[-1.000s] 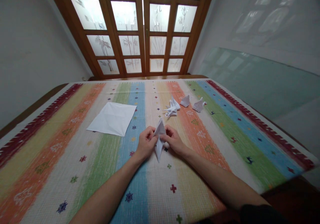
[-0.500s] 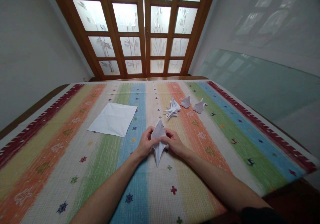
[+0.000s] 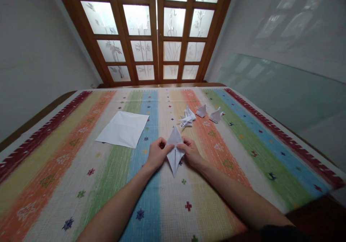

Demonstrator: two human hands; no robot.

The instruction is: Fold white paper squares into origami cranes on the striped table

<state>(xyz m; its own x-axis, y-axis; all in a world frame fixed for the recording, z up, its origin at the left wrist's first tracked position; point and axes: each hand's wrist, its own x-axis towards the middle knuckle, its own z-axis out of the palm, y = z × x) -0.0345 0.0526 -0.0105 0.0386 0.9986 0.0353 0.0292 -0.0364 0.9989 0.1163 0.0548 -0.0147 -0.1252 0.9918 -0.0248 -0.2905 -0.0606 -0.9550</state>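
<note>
A white folded paper (image 3: 175, 137), shaped like a long diamond with a slit down its lower half, is held between my two hands above the striped tablecloth. My left hand (image 3: 159, 153) pinches its left edge, thumb on top and fingers behind. On the other edge, my right hand (image 3: 191, 152) grips it the same way. One point of the paper faces away from me and the slit end faces toward me. The fingers behind the paper are partly hidden.
A creased white paper sheet (image 3: 124, 129) lies flat to the left. Beyond my right hand sit several small folded paper pieces: a spiky one (image 3: 187, 118), a cone-like one (image 3: 201, 111) and another (image 3: 216, 115). The striped tablecloth (image 3: 113, 184) covers the table; a wooden glazed door (image 3: 159, 63) stands behind.
The folded paper has spread from a narrow, pinched shape into a flatter, wider diamond facing me. Both hands still hold its sides and have barely shifted.
</note>
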